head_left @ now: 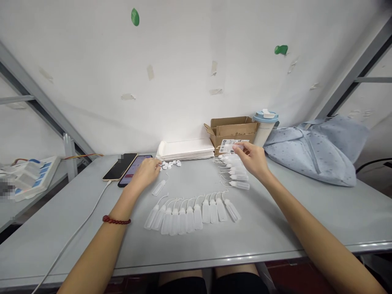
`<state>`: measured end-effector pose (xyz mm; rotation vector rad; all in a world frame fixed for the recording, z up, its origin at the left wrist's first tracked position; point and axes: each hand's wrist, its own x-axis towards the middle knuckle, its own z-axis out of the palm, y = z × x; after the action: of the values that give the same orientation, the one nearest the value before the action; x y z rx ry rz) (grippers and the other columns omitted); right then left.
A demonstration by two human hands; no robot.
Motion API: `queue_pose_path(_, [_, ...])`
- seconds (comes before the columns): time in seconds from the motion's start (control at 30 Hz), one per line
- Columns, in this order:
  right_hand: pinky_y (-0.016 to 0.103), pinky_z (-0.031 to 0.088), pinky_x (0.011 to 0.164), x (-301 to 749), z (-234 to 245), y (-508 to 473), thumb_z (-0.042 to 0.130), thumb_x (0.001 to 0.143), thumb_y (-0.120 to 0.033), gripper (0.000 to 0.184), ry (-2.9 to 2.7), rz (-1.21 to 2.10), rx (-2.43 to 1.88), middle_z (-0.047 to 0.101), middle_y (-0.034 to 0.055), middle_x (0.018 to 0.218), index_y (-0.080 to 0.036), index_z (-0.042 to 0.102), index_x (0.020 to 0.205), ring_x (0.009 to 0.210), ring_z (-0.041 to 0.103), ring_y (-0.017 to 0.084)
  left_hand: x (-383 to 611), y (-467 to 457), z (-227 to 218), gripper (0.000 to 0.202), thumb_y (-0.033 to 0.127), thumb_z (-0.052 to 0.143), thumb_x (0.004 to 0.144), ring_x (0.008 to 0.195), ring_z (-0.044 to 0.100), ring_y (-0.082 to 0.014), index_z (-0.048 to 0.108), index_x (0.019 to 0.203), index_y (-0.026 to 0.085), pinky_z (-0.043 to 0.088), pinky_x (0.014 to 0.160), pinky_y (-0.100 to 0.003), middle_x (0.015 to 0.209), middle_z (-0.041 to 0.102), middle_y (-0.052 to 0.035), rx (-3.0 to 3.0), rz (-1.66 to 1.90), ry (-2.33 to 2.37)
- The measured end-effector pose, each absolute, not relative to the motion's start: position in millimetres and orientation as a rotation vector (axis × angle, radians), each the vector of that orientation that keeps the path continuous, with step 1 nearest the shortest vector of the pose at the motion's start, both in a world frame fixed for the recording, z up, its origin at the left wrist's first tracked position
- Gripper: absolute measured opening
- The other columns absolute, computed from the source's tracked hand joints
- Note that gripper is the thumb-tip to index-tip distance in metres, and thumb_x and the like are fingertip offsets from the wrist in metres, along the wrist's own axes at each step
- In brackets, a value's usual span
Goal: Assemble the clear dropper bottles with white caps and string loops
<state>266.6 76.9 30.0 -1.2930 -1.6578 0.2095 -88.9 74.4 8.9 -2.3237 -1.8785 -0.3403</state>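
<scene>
My left hand is lowered at the left end of a cluster of small white caps. Its fingers are curled together, and whatever lies between the fingertips is hidden. Just below it lies a single squeeze bottle, clear plastic with a thin curved tube. My right hand is closed in a pinch on another translucent squeeze bottle, over a white printed card. Under that hand several similar bottles form a column. A curved row of more tubed bottles lies nearer the front edge.
White envelopes are stacked by the wall, beside an open cardboard box. A blue-lidded cup and a light blue fabric bag stand right. Two phones lie left, with a white cable running forward.
</scene>
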Motion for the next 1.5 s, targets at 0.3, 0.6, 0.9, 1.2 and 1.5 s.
queue_pose_path(0.3, [0.029, 0.040, 0.067, 287, 31, 88, 0.052, 0.079, -0.035, 0.028, -1.943, 0.234, -1.430, 0.069, 0.0073, 0.086, -0.014, 0.068, 0.087, 0.074, 0.056, 0.019, -84, 80, -11, 0.028, 0.021, 0.048, 0.080, 0.096, 0.051, -0.0286, 0.068, 0.099, 0.015, 0.041, 0.086, -0.040, 0.099, 0.063, -0.0140, -2.309, -0.371, -1.766])
queue_pose_path(0.6, [0.029, 0.040, 0.071, 304, 24, 97, 0.057, 0.073, -0.031, 0.023, -2.022, 0.344, -1.566, 0.067, 0.0050, 0.079, -0.015, 0.069, 0.085, 0.078, 0.058, 0.020, -89, 87, -17, 0.028, 0.024, 0.047, 0.080, 0.094, 0.051, -0.0281, 0.066, 0.096, 0.012, 0.037, 0.091, -0.043, 0.096, 0.063, -0.0142, -2.376, -0.428, -1.805])
queue_pose_path(0.9, [0.026, 0.042, 0.067, 310, 18, 102, 0.064, 0.067, -0.025, 0.014, -2.198, 0.284, -1.596, 0.069, 0.0044, 0.083, -0.016, 0.068, 0.077, 0.078, 0.060, 0.020, -78, 79, -2, 0.026, 0.035, 0.051, 0.075, 0.093, 0.054, -0.0272, 0.065, 0.083, 0.015, 0.039, 0.087, -0.040, 0.093, 0.066, -0.0113, -2.347, -0.723, -1.918])
queue_pose_path(1.2, [0.029, 0.041, 0.069, 312, 13, 105, 0.063, 0.069, -0.024, 0.012, -2.194, 0.234, -1.551, 0.068, 0.0056, 0.085, -0.016, 0.065, 0.078, 0.082, 0.059, 0.022, -61, 65, 31, 0.024, 0.029, 0.059, 0.061, 0.066, 0.060, -0.0152, 0.052, 0.080, 0.015, 0.049, 0.063, -0.027, 0.070, 0.063, -0.0035, -2.104, -2.004, -2.584])
queue_pose_path(1.5, [0.031, 0.039, 0.070, 273, 15, 87, 0.055, 0.080, -0.027, 0.013, -2.210, 0.095, -1.288, 0.066, 0.0044, 0.072, -0.017, 0.061, 0.074, 0.071, 0.056, 0.019, -71, 56, 37, 0.019, 0.030, 0.057, 0.057, 0.048, 0.040, -0.0113, 0.046, 0.049, 0.018, 0.027, 0.045, -0.022, 0.047, 0.041, 0.0032, -2.323, -1.094, -2.691])
